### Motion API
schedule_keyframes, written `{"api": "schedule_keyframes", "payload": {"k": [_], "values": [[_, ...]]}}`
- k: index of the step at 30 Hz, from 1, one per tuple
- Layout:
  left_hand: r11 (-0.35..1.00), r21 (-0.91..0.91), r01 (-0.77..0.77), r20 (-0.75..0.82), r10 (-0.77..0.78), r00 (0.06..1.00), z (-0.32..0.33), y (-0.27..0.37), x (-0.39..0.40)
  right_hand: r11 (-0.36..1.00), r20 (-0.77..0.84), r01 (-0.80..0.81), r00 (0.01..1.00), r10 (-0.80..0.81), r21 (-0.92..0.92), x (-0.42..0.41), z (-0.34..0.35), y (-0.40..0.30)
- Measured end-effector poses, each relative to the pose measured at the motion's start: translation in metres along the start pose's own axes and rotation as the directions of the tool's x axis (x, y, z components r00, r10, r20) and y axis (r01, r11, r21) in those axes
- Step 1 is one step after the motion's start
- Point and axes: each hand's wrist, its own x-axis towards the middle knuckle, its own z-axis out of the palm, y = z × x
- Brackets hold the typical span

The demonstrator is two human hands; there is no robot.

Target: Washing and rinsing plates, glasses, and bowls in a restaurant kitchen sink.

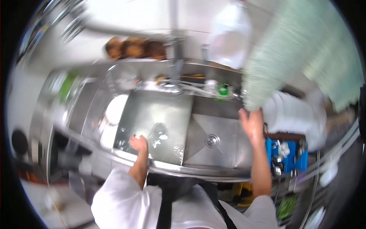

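Before me are two steel sink basins side by side. Cloudy water fills the left sink basin point(171, 114), while the right sink basin point(226, 131) shows its drain strainer point(212, 140) uncovered. My left hand point(139, 143) is over the near left part of the water; its fingers are blurred and whether they hold anything is not plain. My right hand point(254, 123) is raised at the right basin's right side, at the lower tip of a pale green cloth point(274, 63). Blur hides whether the fingers grip it. White dishes point(116, 109) lie left of the water.
A green bottle point(223, 91) stands on the ledge behind the right basin. Stacked white containers point(288, 114) and a blue bin point(291, 157) with metal items are at the right. A large translucent jug point(231, 37) is at the back. The faucet pipe point(175, 54) rises behind the sinks.
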Motion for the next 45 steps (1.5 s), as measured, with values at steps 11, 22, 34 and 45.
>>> {"api": "schedule_keyframes", "payload": {"k": [11,22,34,45], "values": [[0.748,-0.529,0.401,0.815,0.315,0.486,-0.055,0.133,0.05,-0.024,0.941,-0.97,0.227,0.251,0.241,-0.182,0.403,-0.215],[0.996,-0.046,-0.082,-0.146,0.075,0.986,-0.039,-0.091,0.397,0.061,0.678,-0.676,0.735,-0.02,0.734,-0.009,0.324,-0.42],[0.474,-0.306,0.826,0.808,-0.33,0.489,0.046,-0.198,0.458,-0.19,0.893,-0.879,0.45,-0.02,0.438,-0.048,0.404,-0.449],[0.491,-0.307,0.815,0.939,0.017,0.344,-0.02,-0.193,0.45,0.75,0.683,-0.47,0.73,0.033,0.466,-0.026,0.445,-0.555]]}}
